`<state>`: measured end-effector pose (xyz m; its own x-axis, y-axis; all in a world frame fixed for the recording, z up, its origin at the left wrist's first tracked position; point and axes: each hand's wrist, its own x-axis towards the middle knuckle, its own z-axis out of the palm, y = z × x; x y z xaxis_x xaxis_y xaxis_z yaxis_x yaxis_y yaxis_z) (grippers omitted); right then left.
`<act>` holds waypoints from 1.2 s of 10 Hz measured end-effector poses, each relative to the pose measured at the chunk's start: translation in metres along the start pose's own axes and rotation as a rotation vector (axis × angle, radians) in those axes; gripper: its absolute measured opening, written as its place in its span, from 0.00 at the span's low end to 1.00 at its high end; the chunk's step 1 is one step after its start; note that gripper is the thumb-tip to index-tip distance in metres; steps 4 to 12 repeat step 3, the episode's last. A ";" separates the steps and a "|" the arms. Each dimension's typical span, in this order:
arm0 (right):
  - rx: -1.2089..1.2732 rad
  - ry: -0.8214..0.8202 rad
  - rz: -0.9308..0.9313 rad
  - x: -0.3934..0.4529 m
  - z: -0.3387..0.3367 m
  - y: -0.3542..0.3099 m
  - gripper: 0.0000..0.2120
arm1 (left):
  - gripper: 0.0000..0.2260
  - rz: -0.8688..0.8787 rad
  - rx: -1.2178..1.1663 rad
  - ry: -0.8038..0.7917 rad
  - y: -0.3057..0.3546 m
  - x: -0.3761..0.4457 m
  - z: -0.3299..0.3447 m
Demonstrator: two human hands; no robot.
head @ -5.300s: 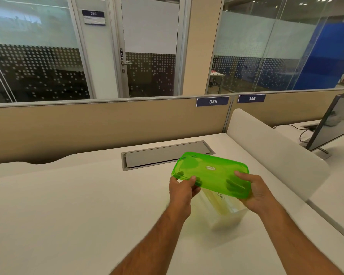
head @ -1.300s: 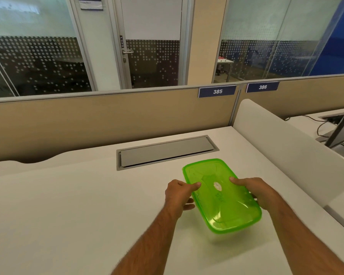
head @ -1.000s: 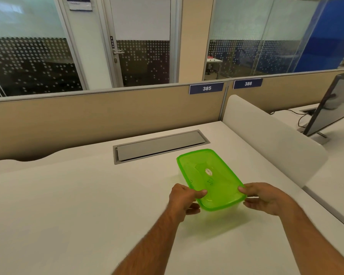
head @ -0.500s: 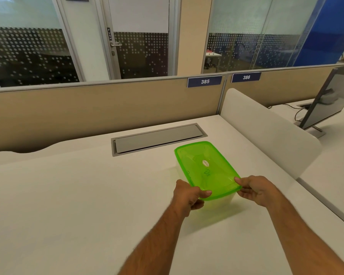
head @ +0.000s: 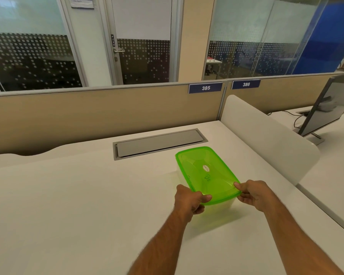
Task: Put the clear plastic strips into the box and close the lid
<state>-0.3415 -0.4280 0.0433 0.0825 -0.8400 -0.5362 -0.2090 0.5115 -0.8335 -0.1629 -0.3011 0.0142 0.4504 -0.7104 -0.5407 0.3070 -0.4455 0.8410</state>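
Note:
A translucent green lid (head: 206,172) lies flat on top of a clear plastic box (head: 224,204) on the white desk. Only the box's near wall shows below the lid. My left hand (head: 190,199) pinches the lid's near left corner, thumb on top. My right hand (head: 254,193) pinches the near right corner the same way. The clear plastic strips are hidden under the lid; I cannot make them out.
A grey cable hatch (head: 159,142) is set into the desk behind the box. A white divider panel (head: 266,135) stands to the right, with a monitor (head: 328,108) on the neighbouring desk. A beige partition (head: 99,114) closes the back.
The lid came down from being held tilted above the box to lying flat on it. Both hands slid from the lid's sides to its near corners.

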 end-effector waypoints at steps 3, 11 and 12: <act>-0.326 0.169 -0.096 -0.009 0.004 -0.004 0.20 | 0.38 0.184 0.283 0.071 -0.004 -0.032 -0.013; -0.326 0.169 -0.096 -0.009 0.004 -0.004 0.20 | 0.38 0.184 0.283 0.071 -0.004 -0.032 -0.013; -0.326 0.169 -0.096 -0.009 0.004 -0.004 0.20 | 0.38 0.184 0.283 0.071 -0.004 -0.032 -0.013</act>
